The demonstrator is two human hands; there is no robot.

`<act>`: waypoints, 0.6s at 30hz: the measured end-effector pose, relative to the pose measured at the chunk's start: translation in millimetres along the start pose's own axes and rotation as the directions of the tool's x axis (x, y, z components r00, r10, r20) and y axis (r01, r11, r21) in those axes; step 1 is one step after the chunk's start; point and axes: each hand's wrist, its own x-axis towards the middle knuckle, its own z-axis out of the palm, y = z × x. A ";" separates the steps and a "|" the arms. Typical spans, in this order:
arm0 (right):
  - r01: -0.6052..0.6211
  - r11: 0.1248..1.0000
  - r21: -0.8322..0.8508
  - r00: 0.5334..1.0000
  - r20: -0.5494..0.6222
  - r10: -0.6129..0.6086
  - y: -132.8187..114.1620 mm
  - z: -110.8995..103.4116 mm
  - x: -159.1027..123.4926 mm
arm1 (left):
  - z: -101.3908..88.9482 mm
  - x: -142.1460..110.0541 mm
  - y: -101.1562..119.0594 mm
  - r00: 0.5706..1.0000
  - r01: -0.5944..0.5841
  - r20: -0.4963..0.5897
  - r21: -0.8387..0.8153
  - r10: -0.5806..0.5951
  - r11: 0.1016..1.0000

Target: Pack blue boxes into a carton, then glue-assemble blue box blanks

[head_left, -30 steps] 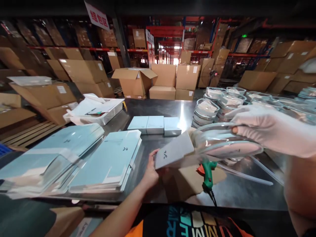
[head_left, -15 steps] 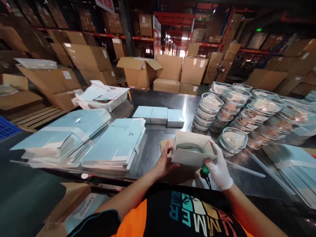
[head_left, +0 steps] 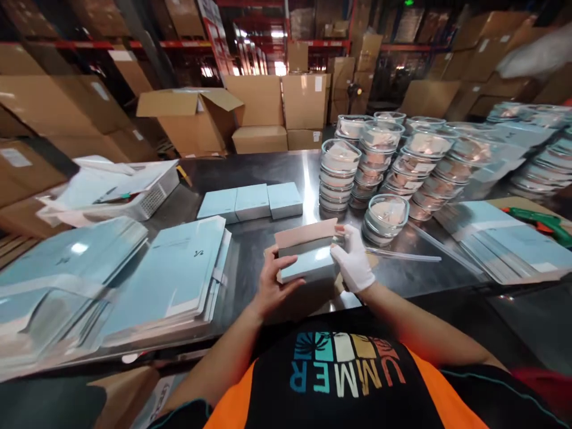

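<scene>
A small light-blue carton (head_left: pixel 308 263) is between my hands, close to the front of the dark table. Its blue panel now lies over the opening, while a pale flap (head_left: pixel 306 233) stands up along the far side. My left hand (head_left: pixel 277 279), bare, grips the carton's left end, thumb and fingers on the blue panel. Wearing a white glove, my right hand (head_left: pixel 355 260) closes on the right end near the flap's corner. What the carton contains is hidden. Beyond it three closed light-blue boxes (head_left: pixel 252 201) form a row.
Stacked glass dishes (head_left: pixel 339 173) occupy the right back, with a shorter stack (head_left: pixel 386 217) nearer me. Flat blue cartons (head_left: pixel 167 268) lie in piles at left, more (head_left: pixel 504 238) at right. A white basket (head_left: pixel 152 199) holds papers. A green tool (head_left: pixel 543 221) lies far right.
The carton's blue panel has come down over its opening, where a round glass rim showed before. Both hands still hold its ends. My view has turned to the right.
</scene>
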 end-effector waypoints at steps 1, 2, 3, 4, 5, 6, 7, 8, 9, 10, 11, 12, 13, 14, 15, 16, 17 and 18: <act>-0.002 0.998 -0.062 0.998 0.056 0.006 3.3 -16.1 5.9 | -3.0 2.3 -1.6 1.000 -0.004 -0.005 0.002 0.004 1.000; -0.001 0.986 -0.166 0.996 0.091 0.017 8.1 -35.6 12.2 | -5.1 4.5 -2.7 1.000 -0.003 -0.016 0.003 0.003 1.000; 0.001 0.956 -0.293 0.994 0.103 0.030 14.3 -57.3 18.5 | -6.2 6.3 -3.4 1.000 -0.003 -0.027 0.007 0.003 1.000; 0.003 0.897 -0.441 0.995 0.090 0.041 21.9 -79.6 24.2 | -6.4 7.5 -4.0 0.999 -0.011 -0.033 0.014 0.011 1.000; -0.014 0.844 -0.536 0.995 0.072 0.062 30.4 -101.1 28.8 | -5.9 8.0 -4.5 0.999 -0.023 -0.033 0.022 0.024 0.999; -0.037 0.788 -0.614 0.994 0.058 0.092 39.4 -120.2 32.0 | -5.0 8.0 -5.1 0.999 -0.039 -0.030 0.028 0.040 0.999; -0.062 0.736 -0.674 0.991 0.049 0.128 48.4 -136.1 33.9 | -3.8 7.6 -5.9 0.998 -0.054 -0.028 0.032 0.054 0.998; -0.081 0.700 -0.710 0.986 0.047 0.161 57.0 -148.1 34.9 | -2.8 7.1 -7.1 0.997 -0.063 -0.032 0.033 0.064 0.997; -0.076 0.658 -0.749 0.982 0.059 0.180 64.6 -156.2 35.3 | -1.9 6.6 -8.5 0.997 -0.064 -0.041 0.033 0.066 0.997; -0.051 0.619 -0.784 0.979 0.081 0.184 71.1 -160.8 35.6 | -1.5 6.1 -10.0 0.997 -0.058 -0.052 0.034 0.060 0.998; -0.015 0.590 -0.808 0.978 0.109 0.175 76.2 -162.7 36.3 | -1.3 5.8 -11.6 0.997 -0.046 -0.059 0.038 0.048 0.998; 0.022 0.569 -0.822 0.978 0.137 0.160 80.2 -162.6 37.6 | -1.4 5.5 -13.2 0.997 -0.033 -0.062 0.047 0.035 0.998; 0.059 0.542 -0.838 0.975 0.164 0.148 83.0 -161.3 39.4 | -1.5 5.1 -14.7 0.998 -0.022 -0.062 0.060 0.026 0.998; 0.083 0.511 -0.856 0.972 0.182 0.146 84.8 -159.4 41.4 | -1.7 4.5 -16.1 0.998 -0.020 -0.060 0.072 0.024 0.997; 0.091 0.483 -0.871 0.970 0.188 0.156 85.9 -157.2 43.3 | -1.8 3.6 -17.5 0.998 -0.024 -0.060 0.084 0.029 0.996; 0.084 0.463 -0.882 0.968 0.183 0.173 86.1 -154.7 44.3 | -1.7 2.4 -18.9 0.997 -0.034 -0.064 0.095 0.040 0.995; 0.075 0.440 -0.895 0.965 0.175 0.193 85.6 -151.6 44.0 | -1.6 0.8 -20.4 0.996 -0.047 -0.073 0.108 0.055 0.993; 0.063 0.420 -0.905 0.964 0.164 0.209 84.3 -147.5 42.1 | -1.4 -1.1 -22.1 0.994 -0.059 -0.080 0.122 0.069 0.991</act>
